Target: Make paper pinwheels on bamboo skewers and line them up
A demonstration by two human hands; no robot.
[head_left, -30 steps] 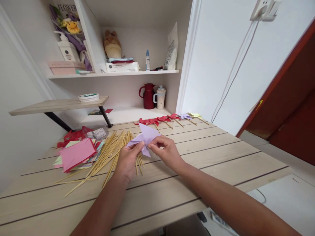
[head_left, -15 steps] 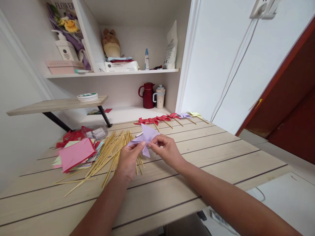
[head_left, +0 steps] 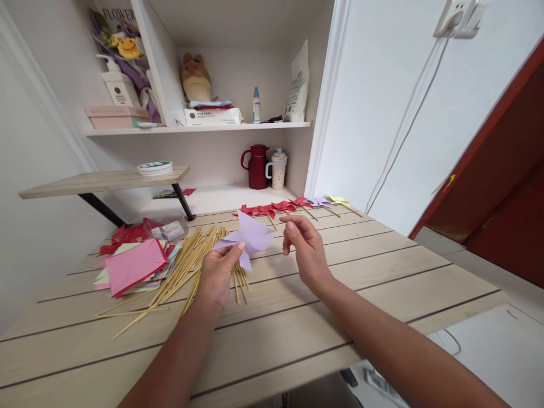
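A home craft corner — shelf (head_left: 199, 128) with jug (head_left: 256, 166), plush toy (head_left: 194, 78), wooden table (head_left: 340, 266).

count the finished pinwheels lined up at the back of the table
About 6, in one row along the table's far edge: four red pinwheels on the left, then a purple pinwheel, then a yellow pinwheel at the right end. The reds overlap, so one may be hidden.
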